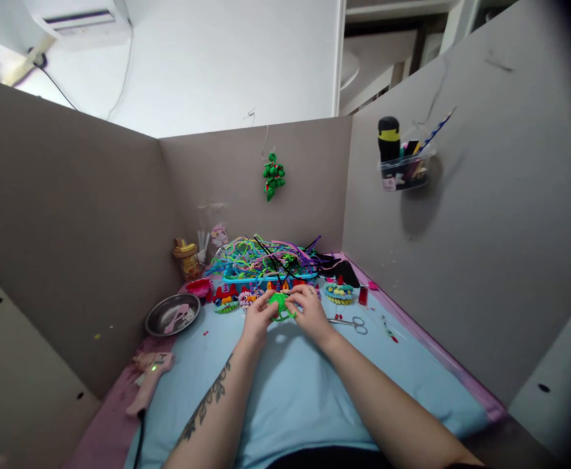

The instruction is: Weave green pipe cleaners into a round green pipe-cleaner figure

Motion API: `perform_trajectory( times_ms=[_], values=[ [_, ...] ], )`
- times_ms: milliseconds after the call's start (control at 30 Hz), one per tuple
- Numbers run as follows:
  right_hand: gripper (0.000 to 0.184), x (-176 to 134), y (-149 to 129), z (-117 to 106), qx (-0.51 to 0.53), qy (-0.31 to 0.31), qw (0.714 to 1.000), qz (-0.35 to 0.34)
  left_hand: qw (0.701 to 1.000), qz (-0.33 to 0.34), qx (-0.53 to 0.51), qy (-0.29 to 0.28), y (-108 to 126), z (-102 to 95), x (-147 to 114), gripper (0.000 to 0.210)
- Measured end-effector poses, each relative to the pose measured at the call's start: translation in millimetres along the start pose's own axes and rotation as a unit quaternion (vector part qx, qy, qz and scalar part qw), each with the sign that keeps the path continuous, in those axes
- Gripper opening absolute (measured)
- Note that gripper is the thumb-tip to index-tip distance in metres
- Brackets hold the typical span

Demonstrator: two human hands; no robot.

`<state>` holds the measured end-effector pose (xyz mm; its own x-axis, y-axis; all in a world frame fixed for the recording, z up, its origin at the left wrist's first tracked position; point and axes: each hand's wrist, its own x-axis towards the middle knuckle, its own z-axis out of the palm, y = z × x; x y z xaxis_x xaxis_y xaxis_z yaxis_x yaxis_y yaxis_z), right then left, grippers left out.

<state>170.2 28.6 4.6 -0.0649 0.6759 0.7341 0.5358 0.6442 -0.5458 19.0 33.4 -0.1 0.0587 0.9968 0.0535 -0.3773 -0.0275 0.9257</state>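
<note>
Both hands meet over the middle of the light blue cloth (290, 384), around a small bright green craft piece (279, 303) that looks made of bent fuzzy stems. My left hand (259, 317) grips its left side, thumb in front. On the right side, my right hand (309, 312) pinches the piece near a loop that hangs below. Just behind the hands stand several small colourful figures (251, 298). A pair of scissors (351, 322) lies to the right of my right hand. The fingertips partly hide the green piece.
Behind the figures, a blue tray (231, 279) overflows with coloured fuzzy stems (266, 254). At left are a metal bowl (158, 319), a pink glue gun (149, 384) with a lit green light, and a yellow-lidded jar (188, 259). Grey panels (246, 215) enclose the table on three sides.
</note>
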Motion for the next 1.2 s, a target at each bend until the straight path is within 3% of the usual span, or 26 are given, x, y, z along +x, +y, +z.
perform_trajectory(
  times_ms=[133,400,600,733,900,1033,1200],
  values=[
    [0.002,0.9,3.1,0.1,0.012,0.0,1.0,0.023,1.0,0.012,0.007,-0.007,0.0,0.5,-0.7,0.066],
    [0.014,1.2,19.2,9.5,0.089,-0.053,0.988,0.112,1.0,-0.002,0.011,-0.02,1.6,0.9,-1.9,0.064],
    [0.013,-0.6,23.9,15.3,0.157,-0.072,0.981,0.09,0.999,-0.01,-0.034,0.013,2.5,-1.8,-0.6,0.065],
    [0.03,-2.4,9.9,14.4,0.118,-0.036,0.99,0.073,0.997,-0.007,-0.07,0.018,4.5,-3.6,-1.8,0.067],
    [0.014,-2.3,-3.0,10.5,0.055,0.026,0.997,0.055,0.998,-0.016,-0.066,0.013,3.4,-1.3,-3.5,0.067],
    [0.018,-1.6,-1.3,11.2,0.065,0.024,0.996,0.055,0.998,-0.02,-0.061,0.01,2.6,1.1,-3.9,0.065],
    [0.008,-3.1,5.2,16.4,0.108,0.0,0.989,0.102,0.999,-0.021,-0.04,0.003,5.0,2.1,-4.9,0.069]
  ],
)
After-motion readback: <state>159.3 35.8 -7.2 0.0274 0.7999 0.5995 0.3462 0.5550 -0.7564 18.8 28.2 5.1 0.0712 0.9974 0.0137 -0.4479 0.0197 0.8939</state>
